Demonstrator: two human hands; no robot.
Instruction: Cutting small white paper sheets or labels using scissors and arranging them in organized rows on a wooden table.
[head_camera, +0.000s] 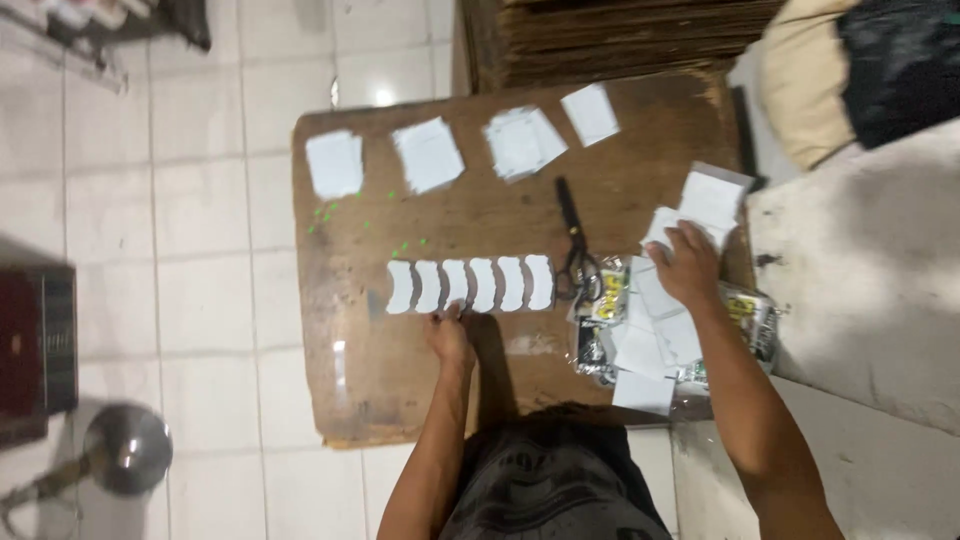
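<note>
Head view, steeply down, mid-range

A small home workshop is showing here: a worn brown wooden board (520, 210) is lying on a white tiled floor (200, 260). Flattened brown cardboard sheets (620, 35) are stacking up behind it.

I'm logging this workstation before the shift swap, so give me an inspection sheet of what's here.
Surface: brown wooden board lying on white floor tiles.
Job's things: overlapping row of white cards; four white stacks along the far edge; loose cards.
Clutter: black scissors, plastic packets, green specks.
Grippers: left hand touches the row; right hand on the loose cards.
Cables: nothing seen.
Surroundings: metal bowl, cardboard pile.
</note>
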